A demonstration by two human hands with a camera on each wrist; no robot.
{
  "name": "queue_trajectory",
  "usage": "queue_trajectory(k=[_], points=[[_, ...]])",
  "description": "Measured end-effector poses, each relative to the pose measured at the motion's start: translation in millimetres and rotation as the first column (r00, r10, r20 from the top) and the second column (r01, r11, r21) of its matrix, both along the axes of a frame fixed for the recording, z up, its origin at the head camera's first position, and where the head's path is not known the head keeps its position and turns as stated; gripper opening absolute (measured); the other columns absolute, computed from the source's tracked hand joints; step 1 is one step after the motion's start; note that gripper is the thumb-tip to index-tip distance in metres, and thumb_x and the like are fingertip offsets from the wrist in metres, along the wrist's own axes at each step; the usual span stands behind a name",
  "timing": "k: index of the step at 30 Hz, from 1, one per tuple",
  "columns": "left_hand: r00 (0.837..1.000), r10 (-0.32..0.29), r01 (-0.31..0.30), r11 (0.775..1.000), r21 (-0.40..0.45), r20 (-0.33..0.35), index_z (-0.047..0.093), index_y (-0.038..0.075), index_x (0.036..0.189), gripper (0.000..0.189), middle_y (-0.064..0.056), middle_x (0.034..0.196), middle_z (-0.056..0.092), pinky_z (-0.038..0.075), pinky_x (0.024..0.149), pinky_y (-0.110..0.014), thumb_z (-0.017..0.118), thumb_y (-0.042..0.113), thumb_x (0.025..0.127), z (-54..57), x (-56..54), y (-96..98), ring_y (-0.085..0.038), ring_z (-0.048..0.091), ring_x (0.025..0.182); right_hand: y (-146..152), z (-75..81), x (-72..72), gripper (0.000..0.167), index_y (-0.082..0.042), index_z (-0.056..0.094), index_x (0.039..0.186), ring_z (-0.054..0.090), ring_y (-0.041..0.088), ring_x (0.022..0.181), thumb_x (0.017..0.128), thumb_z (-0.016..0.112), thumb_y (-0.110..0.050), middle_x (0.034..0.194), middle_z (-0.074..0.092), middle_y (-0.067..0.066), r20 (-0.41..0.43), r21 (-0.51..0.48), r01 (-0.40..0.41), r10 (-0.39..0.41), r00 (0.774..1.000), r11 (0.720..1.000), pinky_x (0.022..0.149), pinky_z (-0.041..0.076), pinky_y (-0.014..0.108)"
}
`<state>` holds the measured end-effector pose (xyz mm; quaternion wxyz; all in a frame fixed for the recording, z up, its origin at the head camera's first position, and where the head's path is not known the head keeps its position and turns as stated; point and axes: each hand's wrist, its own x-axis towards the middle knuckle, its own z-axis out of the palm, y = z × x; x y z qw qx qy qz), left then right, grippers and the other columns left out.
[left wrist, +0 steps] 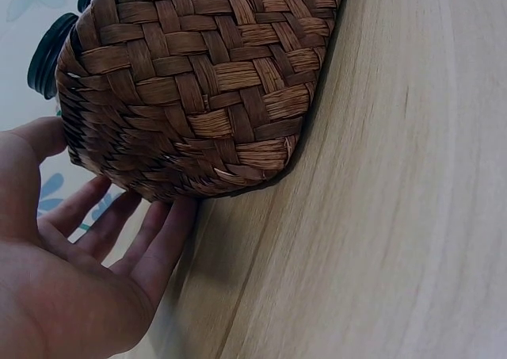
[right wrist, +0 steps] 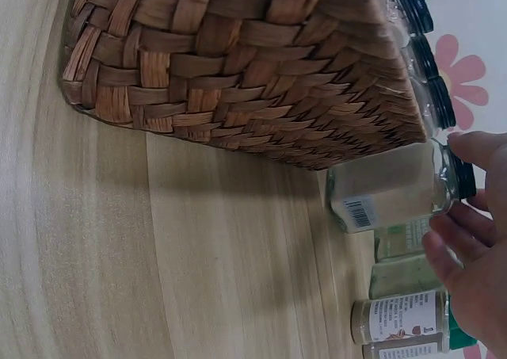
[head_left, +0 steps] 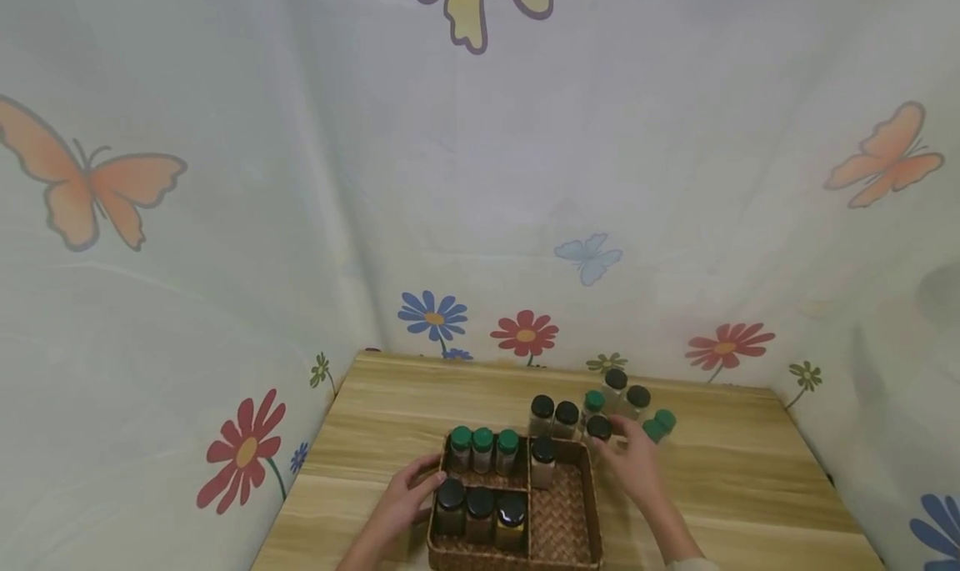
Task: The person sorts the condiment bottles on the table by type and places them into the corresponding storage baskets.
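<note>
A woven basket (head_left: 558, 517) with compartments stands on the table, holding several lidded jars. My left hand (head_left: 403, 498) rests at its left side, fingertips and thumb touching the weave in the left wrist view. Beyond the basket's right edge, my right hand (head_left: 636, 463) pinches a clear glass jar (right wrist: 388, 186) near its black lid (head_left: 598, 427). Whether this jar touches the table cannot be told. One black-lidded jar (head_left: 543, 463) stands at the back of the right compartment. Green-lidded jars (head_left: 483, 450) fill the back left compartment; black-lidded jars (head_left: 480, 514) stand in the front left one.
Behind the basket stand two black-lidded jars (head_left: 542, 417). More jars with black lids (head_left: 616, 381) and green lids (head_left: 663, 421) cluster around and behind my right hand. The wooden table (head_left: 720, 488) meets a printed cloth backdrop (head_left: 480, 221) at its far edge.
</note>
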<state>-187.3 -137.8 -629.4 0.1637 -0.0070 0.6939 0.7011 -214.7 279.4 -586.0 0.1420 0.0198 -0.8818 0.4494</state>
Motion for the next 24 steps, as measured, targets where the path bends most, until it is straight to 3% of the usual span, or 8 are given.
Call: queue_trajectory(k=[6,12,24], points=[[1.000,0.004,-0.004,1.000,0.001,-0.018,0.048,-0.001,0.155,0.061,-0.033,0.160,0.039,0.061,0.094,-0.057,0.067,0.032,0.107,-0.5,-3.3,1.3,-0.044,0.057,0.135,-2.6,0.6,-0.2,0.058,0.010,0.058,0.137,0.066,0.044,0.116,0.092,0.085,-0.014,0.127,0.067,0.029,0.010,0.031,0.025,-0.025,1.000,0.999,0.095,0.059,0.057],[1.000,0.007,-0.008,1.000,-0.015,-0.028,0.049,-0.001,0.154,0.060,-0.034,0.161,0.038,0.060,0.093,-0.058,0.066,0.032,0.107,-2.2,-4.6,-0.8,-0.047,0.054,0.137,-5.9,-2.7,-1.7,0.054,0.011,0.056,0.139,0.063,0.045,0.119,0.096,0.080,-0.013,0.130,0.065,0.029,0.057,0.024,0.006,-0.007,0.998,1.000,0.099,0.057,0.059],[1.000,0.001,-0.002,1.000,-0.017,-0.019,0.048,-0.002,0.154,0.060,-0.034,0.159,0.040,0.060,0.093,-0.061,0.066,0.031,0.107,1.1,-1.3,0.0,-0.046,0.056,0.136,-4.1,-8.9,-7.7,0.051,0.010,0.060,0.133,0.066,0.045,0.114,0.095,0.082,-0.015,0.125,0.068,0.029,0.037,0.084,0.025,-0.028,0.999,0.996,0.096,0.058,0.059]])
